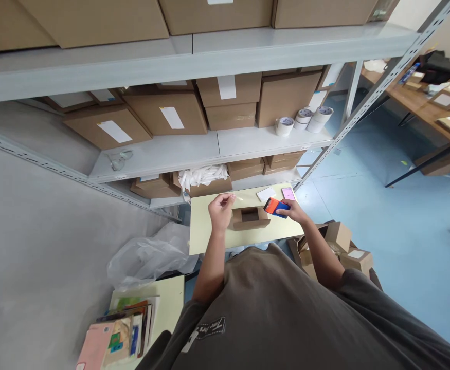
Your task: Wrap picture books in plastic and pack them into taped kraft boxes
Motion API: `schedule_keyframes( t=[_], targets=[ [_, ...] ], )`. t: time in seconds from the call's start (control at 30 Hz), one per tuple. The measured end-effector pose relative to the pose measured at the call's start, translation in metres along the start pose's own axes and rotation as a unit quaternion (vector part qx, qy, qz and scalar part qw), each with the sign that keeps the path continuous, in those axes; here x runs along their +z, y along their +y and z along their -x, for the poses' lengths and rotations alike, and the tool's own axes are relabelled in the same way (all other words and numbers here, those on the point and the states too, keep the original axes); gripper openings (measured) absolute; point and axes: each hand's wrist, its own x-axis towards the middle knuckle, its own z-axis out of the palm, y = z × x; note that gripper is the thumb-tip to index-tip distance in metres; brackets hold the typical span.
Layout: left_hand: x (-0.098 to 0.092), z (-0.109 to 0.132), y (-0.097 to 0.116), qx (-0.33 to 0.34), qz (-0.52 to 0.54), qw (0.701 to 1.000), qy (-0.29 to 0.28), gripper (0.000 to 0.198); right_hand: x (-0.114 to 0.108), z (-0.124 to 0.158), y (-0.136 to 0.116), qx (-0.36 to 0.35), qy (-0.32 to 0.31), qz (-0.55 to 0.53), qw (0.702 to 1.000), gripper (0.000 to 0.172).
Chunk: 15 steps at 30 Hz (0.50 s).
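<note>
Over a pale yellow table (201, 234), my left hand (220, 209) is closed in a pinch at the left of a small open cardboard box (251, 225). A thin, pale, shiny strip (239, 198) shows at its fingertips; it looks like clear tape, but it is too small to be sure. My right hand (293, 210) grips an orange and blue tape dispenser (273, 206) with a dark front end, just right of the box. The box's flaps stand apart, and its inside looks dark. Behind it lie a white card or small packet (266, 193) and a phone with a pink screen (288, 193).
A metal shelf rack (163, 149) with cardboard cartons (230, 92) and white tape rolls (285, 126) stands in front. Clear plastic bags (151, 257) hang left. Books (126, 329) lie lower left. Cardboard boxes (338, 237) sit low on the right; a wooden desk (413, 108) is farther off.
</note>
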Motion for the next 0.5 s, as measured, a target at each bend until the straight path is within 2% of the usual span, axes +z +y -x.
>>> schedule_keyframes(
  t=[0.13, 0.23, 0.3, 0.4, 0.5],
  targets=[
    [-0.014, 0.008, -0.022, -0.043, 0.024, 0.999, 0.016, 0.031, 0.003, 0.004, 0.01, 0.005, -0.003, -0.003, 1.0, 0.059],
    [-0.025, 0.016, -0.044, -0.029, -0.007, 1.0, -0.004, 0.037, 0.014, 0.0, 0.015, 0.013, -0.01, -0.013, 1.0, 0.06],
    [-0.029, 0.021, -0.062, -0.018, -0.048, 0.998, -0.021, 0.051, 0.022, -0.009, 0.017, 0.014, 0.002, -0.017, 1.0, 0.06],
    [-0.026, 0.028, -0.095, -0.031, -0.117, 0.992, -0.036, 0.083, 0.031, -0.032, 0.017, 0.0, 0.031, -0.012, 0.999, 0.061],
    [-0.02, 0.038, -0.128, -0.073, -0.19, 0.977, -0.06, 0.116, 0.034, -0.057, 0.018, 0.001, -0.004, 0.001, 1.0, 0.061]
  ],
)
